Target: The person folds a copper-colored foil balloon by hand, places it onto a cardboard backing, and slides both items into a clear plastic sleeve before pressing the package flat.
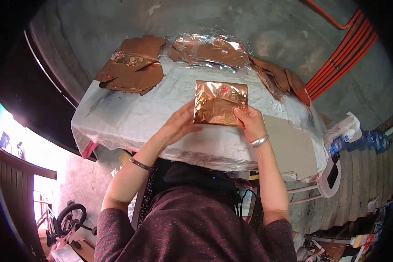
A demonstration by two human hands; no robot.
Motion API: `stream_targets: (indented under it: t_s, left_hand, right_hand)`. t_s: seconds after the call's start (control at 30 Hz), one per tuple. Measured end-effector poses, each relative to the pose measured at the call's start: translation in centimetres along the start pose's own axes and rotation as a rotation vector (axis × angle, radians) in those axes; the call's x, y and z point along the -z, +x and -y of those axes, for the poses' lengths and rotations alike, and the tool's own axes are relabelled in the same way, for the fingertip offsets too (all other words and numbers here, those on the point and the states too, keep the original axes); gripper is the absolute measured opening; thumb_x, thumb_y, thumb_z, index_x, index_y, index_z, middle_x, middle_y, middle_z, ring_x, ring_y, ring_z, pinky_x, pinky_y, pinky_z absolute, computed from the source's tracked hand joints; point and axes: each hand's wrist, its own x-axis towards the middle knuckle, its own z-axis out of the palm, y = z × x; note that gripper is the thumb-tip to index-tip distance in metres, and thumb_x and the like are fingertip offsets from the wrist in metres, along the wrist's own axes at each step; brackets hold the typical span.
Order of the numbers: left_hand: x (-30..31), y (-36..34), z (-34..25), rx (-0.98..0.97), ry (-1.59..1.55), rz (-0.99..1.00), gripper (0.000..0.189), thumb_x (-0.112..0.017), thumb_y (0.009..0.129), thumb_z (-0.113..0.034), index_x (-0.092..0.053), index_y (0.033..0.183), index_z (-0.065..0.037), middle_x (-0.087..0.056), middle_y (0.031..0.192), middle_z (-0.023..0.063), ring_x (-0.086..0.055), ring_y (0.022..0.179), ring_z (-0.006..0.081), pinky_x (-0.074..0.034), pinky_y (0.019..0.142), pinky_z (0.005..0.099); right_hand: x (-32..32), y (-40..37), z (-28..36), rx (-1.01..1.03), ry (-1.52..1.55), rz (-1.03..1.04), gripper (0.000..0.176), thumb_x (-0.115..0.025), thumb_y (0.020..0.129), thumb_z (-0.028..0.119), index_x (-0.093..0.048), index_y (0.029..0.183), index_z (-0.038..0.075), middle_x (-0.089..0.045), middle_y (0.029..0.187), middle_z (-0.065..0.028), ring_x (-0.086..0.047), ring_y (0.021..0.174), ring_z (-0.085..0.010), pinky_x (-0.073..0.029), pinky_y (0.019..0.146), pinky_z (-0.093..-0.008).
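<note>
White-covered table (122, 118): bore brown sheets (135, 74) along its far side, with clear plastic (183, 43) about the middle group.
Blue-tinted bottles (371, 142): were grouped beyond the table's right end; contents could not be determined.
Copper-coloured packet (218, 105): was held above the table, in front of the torso; any contents were hidden.
Left hand (179, 123): was open, fingers loosely extended beside the packet's left edge; contact could not be confirmed.
Right hand (252, 123): pinched the packet's lower right corner, thumb on the shiny face.
Pinched corner: in judgement, required light thumb pressure, with level support at the opposite edge to limit creasing and sag.
</note>
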Motion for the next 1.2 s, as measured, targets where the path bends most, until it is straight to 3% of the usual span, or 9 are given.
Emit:
stream_targets:
  t_s: [0.2, 0.47, 0.83, 0.9, 0.97, 1.03, 1.1, 1.13, 1.2]
  left_hand:
    - [-4.1, -3.4, 1.4, 0.033, 0.296, -0.152, 0.030, -0.058, 0.093, -0.020, -0.057, 0.114, 0.001, -0.064, 0.104, 0.0049, -0.063, 0.091, 0.0153, -0.054, 0.080, 0.0314]
    - [-5.6, -6.7, 0.4, 0.083, 0.353, -0.031, 0.029, -0.055, 0.094, -0.020, -0.059, 0.114, 0.001, -0.066, 0.101, 0.0073, -0.063, 0.091, 0.0170, -0.055, 0.078, 0.0315]
    - [-6.4, -9.6, 0.9, 0.189, 0.298, -0.063, 0.031, -0.056, 0.093, -0.027, -0.061, 0.109, 0.000, -0.067, 0.100, 0.0089, -0.065, 0.090, 0.0183, -0.056, 0.075, 0.0318]
    - [-7.1, -10.3, 0.9, 0.120, 0.246, -0.124, 0.029, -0.056, 0.094, -0.024, -0.060, 0.108, 0.000, -0.066, 0.095, 0.0065, -0.065, 0.087, 0.0170, -0.055, 0.074, 0.0303]
    - [-7.4, -10.5, 0.9, -0.228, 0.600, -0.330, 0.024, -0.052, 0.096, -0.017, -0.059, 0.107, 0.002, -0.066, 0.094, 0.0058, -0.065, 0.084, 0.0147, -0.054, 0.073, 0.0281]
    - [-9.4, -11.2, -0.5, -0.130, 0.958, -0.438, 0.022, -0.052, 0.092, -0.008, -0.057, 0.110, 0.003, -0.067, 0.097, 0.0094, -0.067, 0.082, 0.0192, -0.054, 0.072, 0.0302]
    - [-10.1, -11.4, -0.4, -0.578, 1.696, -0.238, 0.033, -0.057, 0.082, -0.003, -0.057, 0.115, 0.002, -0.067, 0.100, 0.0127, -0.067, 0.084, 0.0271, -0.054, 0.075, 0.0338]
    - [-9.6, -10.7, 0.1, -0.926, 1.659, -0.051, 0.044, -0.061, 0.074, -0.006, -0.057, 0.118, -0.001, -0.064, 0.107, 0.0139, -0.064, 0.095, 0.0320, -0.053, 0.081, 0.0368]
    - [-10.5, -10.6, -0.2, -1.013, 1.802, 0.065, 0.042, -0.061, 0.075, -0.007, -0.058, 0.117, -0.002, -0.063, 0.112, 0.0140, -0.063, 0.100, 0.0307, -0.052, 0.084, 0.0368]
  right_hand:
    - [-2.2, -4.5, -0.5, 0.058, -0.177, -0.004, 0.010, -0.065, 0.087, 0.010, -0.065, 0.089, 0.001, -0.058, 0.070, 0.0032, -0.045, 0.057, -0.0019, -0.035, 0.050, -0.0180]
    - [-2.3, -8.3, 1.4, -0.051, 0.081, 0.182, 0.023, -0.063, 0.086, 0.003, -0.061, 0.108, -0.001, -0.066, 0.098, -0.0058, -0.061, 0.086, -0.0096, -0.049, 0.076, -0.0229]
    - [-0.2, -8.1, 0.2, 0.076, -0.045, 0.141, 0.028, -0.058, 0.090, 0.010, -0.056, 0.115, -0.004, -0.065, 0.104, -0.0084, -0.061, 0.090, -0.0142, -0.050, 0.081, -0.0281]
    - [-0.2, -9.0, 0.6, 0.366, -0.234, -0.246, 0.027, -0.057, 0.092, 0.013, -0.057, 0.113, -0.004, -0.064, 0.104, -0.0094, -0.061, 0.088, -0.0145, -0.051, 0.077, -0.0275]
    - [0.2, -10.7, 0.4, 0.530, -0.459, -0.346, 0.027, -0.052, 0.095, 0.015, -0.056, 0.113, -0.004, -0.064, 0.104, -0.0108, -0.062, 0.088, -0.0151, -0.051, 0.075, -0.0264]
    - [-1.0, -13.3, 0.8, 0.233, -0.274, -0.074, 0.040, -0.048, 0.098, 0.029, -0.052, 0.120, -0.003, -0.063, 0.108, -0.0142, -0.064, 0.092, -0.0206, -0.052, 0.079, -0.0315]
    - [-2.5, -14.1, -0.9, 0.076, 0.344, 0.327, 0.065, -0.040, 0.095, 0.053, -0.045, 0.128, -0.003, -0.059, 0.119, -0.0178, -0.060, 0.105, -0.0267, -0.049, 0.088, -0.0392]
    - [-2.9, -14.5, -0.8, -0.042, 0.498, 0.451, 0.085, -0.031, 0.087, 0.069, -0.041, 0.133, -0.002, -0.052, 0.129, -0.0187, -0.053, 0.116, -0.0302, -0.044, 0.095, -0.0450]
    - [-2.7, -15.2, -0.1, -0.069, 0.632, 0.451, 0.087, -0.029, 0.086, 0.071, -0.040, 0.133, -0.002, -0.049, 0.132, -0.0182, -0.051, 0.119, -0.0302, -0.043, 0.097, -0.0452]
